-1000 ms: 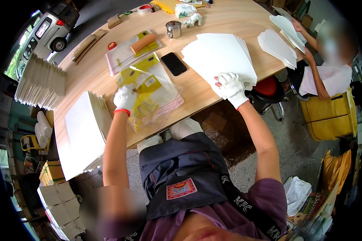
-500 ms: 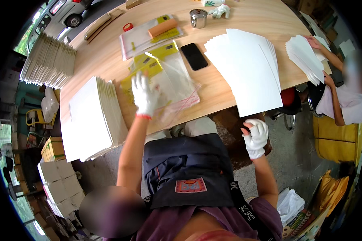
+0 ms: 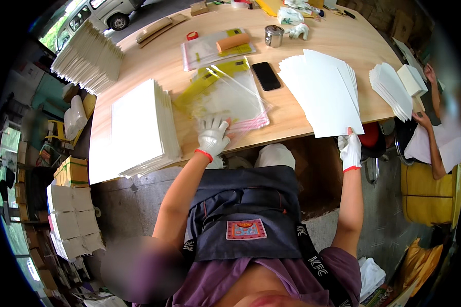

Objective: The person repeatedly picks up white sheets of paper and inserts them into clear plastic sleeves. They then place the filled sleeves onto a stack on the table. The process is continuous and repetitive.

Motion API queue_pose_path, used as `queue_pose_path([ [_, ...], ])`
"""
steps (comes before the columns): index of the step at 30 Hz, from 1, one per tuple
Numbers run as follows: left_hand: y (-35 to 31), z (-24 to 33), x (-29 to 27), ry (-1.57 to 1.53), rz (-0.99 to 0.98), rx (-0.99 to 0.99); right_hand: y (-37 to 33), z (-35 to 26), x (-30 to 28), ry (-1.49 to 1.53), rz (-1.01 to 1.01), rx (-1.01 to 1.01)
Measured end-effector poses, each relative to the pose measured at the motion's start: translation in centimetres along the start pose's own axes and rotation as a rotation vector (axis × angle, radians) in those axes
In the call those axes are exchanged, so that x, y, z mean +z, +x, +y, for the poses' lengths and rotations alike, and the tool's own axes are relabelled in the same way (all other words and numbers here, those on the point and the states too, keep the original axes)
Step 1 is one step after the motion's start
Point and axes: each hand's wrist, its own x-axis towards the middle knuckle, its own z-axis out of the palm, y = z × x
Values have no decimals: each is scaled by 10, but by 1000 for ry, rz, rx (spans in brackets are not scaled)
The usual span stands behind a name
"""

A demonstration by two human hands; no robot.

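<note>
My left hand (image 3: 213, 136), in a white glove with a red cuff, lies with fingers stretched out on the near end of some clear plastic bags (image 3: 241, 97) with yellow bands. The uppermost bag is skewed across the others. My right hand (image 3: 350, 149), gloved too, pinches the near edge of a white sheet (image 3: 329, 102) on top of a fanned pile, thumb above and the other fingers partly hidden. Left of the bags stands a tall stack of white sheets or folders (image 3: 138, 128).
A phone (image 3: 266, 76), a metal cup (image 3: 274, 36), an orange-brown roll (image 3: 233, 42) on more bags and a spare glove (image 3: 297, 31) occupy the table. Another stack (image 3: 87, 59) stands far left. At right, a person's hands (image 3: 422, 120) are near a smaller fan of sheets (image 3: 391, 88).
My left hand has come down nearer the table's front edge, over the bags. My right hand has risen to the white pile and taken hold of a sheet's edge. The view has shifted slightly.
</note>
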Motion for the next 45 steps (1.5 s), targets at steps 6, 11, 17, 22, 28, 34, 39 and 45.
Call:
queue_pose_path([
  [6, -23, 3, -12, 37, -135, -230, -25, 1, 23, 175, -255, -206],
  [11, -22, -7, -8, 93, -65, -193, -89, 8, 26, 104, -235, -12],
  [17, -16, 0, -2, -18, -81, -222, -135, 38, 25, -107, -425, 412],
  [22, -11, -8, 6, -5, -82, -207, -131, 55, 10, -180, -440, 397],
  [28, -38, -23, 7, -305, 76, -184, -116, 70, 11, -88, -422, 436],
  [34, -43, -27, 0, -211, 121, -214, -103, 94, 28, 5, -241, 382],
  [39, -34, -36, -19, -484, 94, -263, -111, 116, 27, 123, -415, 436],
  [45, -32, -31, -34, -511, 151, -232, -126, 129, 28, 98, -403, 408],
])
